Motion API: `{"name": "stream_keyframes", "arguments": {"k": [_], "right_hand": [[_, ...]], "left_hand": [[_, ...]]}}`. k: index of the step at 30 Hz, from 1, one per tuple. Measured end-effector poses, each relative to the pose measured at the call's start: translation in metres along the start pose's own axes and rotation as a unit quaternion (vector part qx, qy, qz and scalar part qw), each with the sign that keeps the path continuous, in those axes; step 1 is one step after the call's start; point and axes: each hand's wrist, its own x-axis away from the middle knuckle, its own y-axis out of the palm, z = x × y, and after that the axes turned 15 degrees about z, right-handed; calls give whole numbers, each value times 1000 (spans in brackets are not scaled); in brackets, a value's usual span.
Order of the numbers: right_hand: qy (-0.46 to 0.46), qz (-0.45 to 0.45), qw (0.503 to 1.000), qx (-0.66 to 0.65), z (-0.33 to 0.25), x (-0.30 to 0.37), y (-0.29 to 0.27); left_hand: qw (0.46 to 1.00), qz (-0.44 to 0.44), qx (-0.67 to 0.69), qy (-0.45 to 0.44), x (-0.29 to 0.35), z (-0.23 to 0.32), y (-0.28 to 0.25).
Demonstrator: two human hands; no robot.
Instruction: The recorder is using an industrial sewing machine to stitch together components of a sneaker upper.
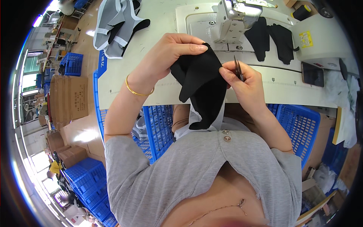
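Observation:
A black fabric piece (206, 85) hangs in folds over the front edge of the sewing table, its lower end down by my lap. My left hand (176, 53) pinches its upper edge between thumb and fingers. With thumb and fingertips, my right hand (244, 77) grips the right edge of the same cloth. Small dark thread snips (238, 68) are also tucked in that hand, blades pointing up and away from the cloth. Just beyond my hands is the white sewing machine (230, 26). Pale grey fabric shows behind the lower part of the black piece.
Grey and black sewn pieces (119, 28) lie at the table's far left. Two black fabric pieces (258, 39) rest right of the machine head, near a phone (312, 74). Blue crates (159, 126) stand below the table edge. A cardboard box (70, 100) is on the floor at left.

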Motion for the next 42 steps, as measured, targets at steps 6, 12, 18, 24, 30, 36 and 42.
{"name": "stream_keyframes", "arguments": {"k": [6, 12, 18, 24, 30, 36, 42], "right_hand": [[-11, 12, 1000, 15, 4, -5, -2], [160, -12, 981, -108, 21, -12, -4], [-362, 60, 924, 104, 8, 10, -6], [-437, 54, 880, 180, 16, 8, 5], [113, 112, 975, -157, 0, 9, -16], [158, 106, 955, -225, 5, -5, -21], [158, 114, 954, -229, 6, -6, -23]], "left_hand": [[1000, 13, 12, -5, -4, -3, 7], [996, 40, -59, 46, -12, -8, 28], [996, 85, -15, 23, -20, -15, 25], [995, 89, -16, 35, -24, -23, 23], [994, 89, -58, 23, -21, -20, 19], [991, 105, -79, 4, -19, -19, 23], [995, 89, -39, 11, -20, -25, 23]]}}
